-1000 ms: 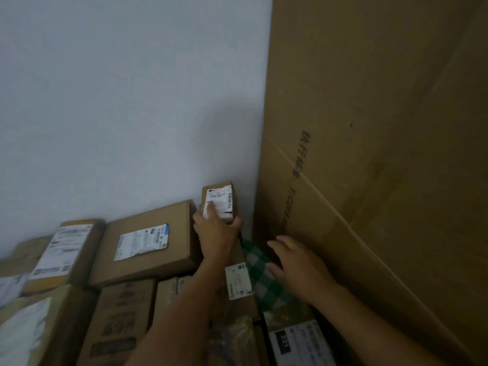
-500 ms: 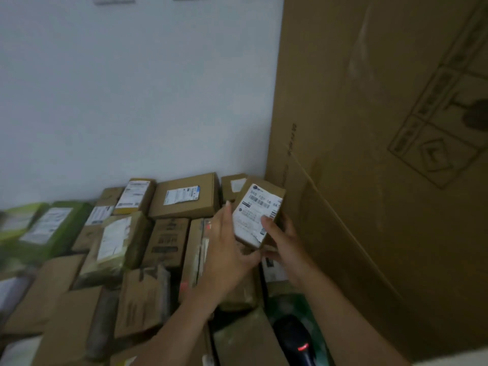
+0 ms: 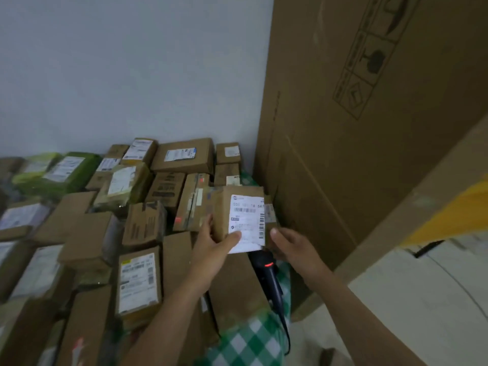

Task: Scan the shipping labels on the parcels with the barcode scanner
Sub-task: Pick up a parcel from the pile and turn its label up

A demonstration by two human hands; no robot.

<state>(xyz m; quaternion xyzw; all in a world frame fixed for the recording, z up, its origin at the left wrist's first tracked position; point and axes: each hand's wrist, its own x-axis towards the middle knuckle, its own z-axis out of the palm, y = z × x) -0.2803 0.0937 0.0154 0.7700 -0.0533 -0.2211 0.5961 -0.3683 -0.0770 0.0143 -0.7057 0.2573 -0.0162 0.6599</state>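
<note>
My left hand (image 3: 211,249) gripped a labelled parcel (image 3: 224,207), right hand (image 3: 293,249) seemingly pinched its 3 o'clock edge, barcode scanner (image 3: 269,276) lay at 6 o'clock

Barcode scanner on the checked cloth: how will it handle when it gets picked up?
Probably rigid and light: the barcode scanner looks like slim moulded plastic. Its cable trails over the checked cloth, so it may drag or snag.

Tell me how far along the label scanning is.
No telling which are done. In hand: the left hand holds a small parcel, label facing the camera, right hand at its edge. The scanner lies unheld on the checked cloth, so this scan and the pile of parcels are left.
</note>
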